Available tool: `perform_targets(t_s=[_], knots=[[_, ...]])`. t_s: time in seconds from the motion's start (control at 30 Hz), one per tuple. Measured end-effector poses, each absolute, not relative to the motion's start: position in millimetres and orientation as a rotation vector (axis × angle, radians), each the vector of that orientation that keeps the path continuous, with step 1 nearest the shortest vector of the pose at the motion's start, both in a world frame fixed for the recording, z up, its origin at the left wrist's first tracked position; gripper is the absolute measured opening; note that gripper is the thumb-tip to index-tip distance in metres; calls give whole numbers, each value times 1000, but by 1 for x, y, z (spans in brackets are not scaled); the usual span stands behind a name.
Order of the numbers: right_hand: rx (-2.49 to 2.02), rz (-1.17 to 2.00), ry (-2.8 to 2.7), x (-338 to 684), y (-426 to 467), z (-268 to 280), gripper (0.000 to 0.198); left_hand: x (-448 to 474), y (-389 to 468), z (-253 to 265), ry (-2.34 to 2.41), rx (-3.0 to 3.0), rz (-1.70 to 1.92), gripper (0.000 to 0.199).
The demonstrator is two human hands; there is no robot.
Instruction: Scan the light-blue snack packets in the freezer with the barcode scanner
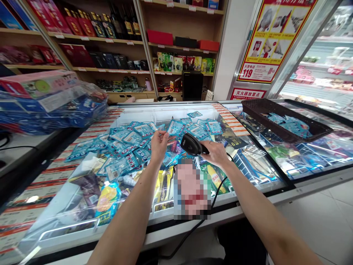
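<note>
My right hand [216, 152] is wrapped round the handle of a black barcode scanner [191, 144], its head turned left towards my other hand. A black cable runs from the scanner down to the near edge. My left hand [160, 145] is closed in a pinch just left of the scanner, over the blue packets; whatever is between its fingertips is too small to make out. Many flat blue packets [121, 141] with white labels lie in a loose heap on the glass top of a chest freezer [68, 206]. More blue packets [293, 125] lie in a dark brown tray [264, 116] at the right.
A pixelated patch [191, 189] covers something at the near edge. Frozen goods, such as a yellow bag [107, 200], show beneath the glass. Plastic-wrapped boxes [49, 99] stand at the left. Shelves [110, 38] with bottles and boxes line the back, beside a poster [271, 40].
</note>
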State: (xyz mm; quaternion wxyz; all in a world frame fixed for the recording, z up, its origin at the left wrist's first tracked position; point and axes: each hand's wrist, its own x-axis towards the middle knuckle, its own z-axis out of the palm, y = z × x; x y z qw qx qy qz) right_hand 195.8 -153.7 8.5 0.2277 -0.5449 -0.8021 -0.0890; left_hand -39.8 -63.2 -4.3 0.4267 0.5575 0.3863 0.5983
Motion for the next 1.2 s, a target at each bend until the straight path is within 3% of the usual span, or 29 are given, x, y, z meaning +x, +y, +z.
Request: perform_targets(t_s=[0.93,1.2], knots=[[-1350,-360,-2180,199,-148,-2,38,-38,-62,-5,922,1373,1503,26],[-1466,-365,-2137,200,-148,0,39,-43,-68,5,1156,1389,1771,31]])
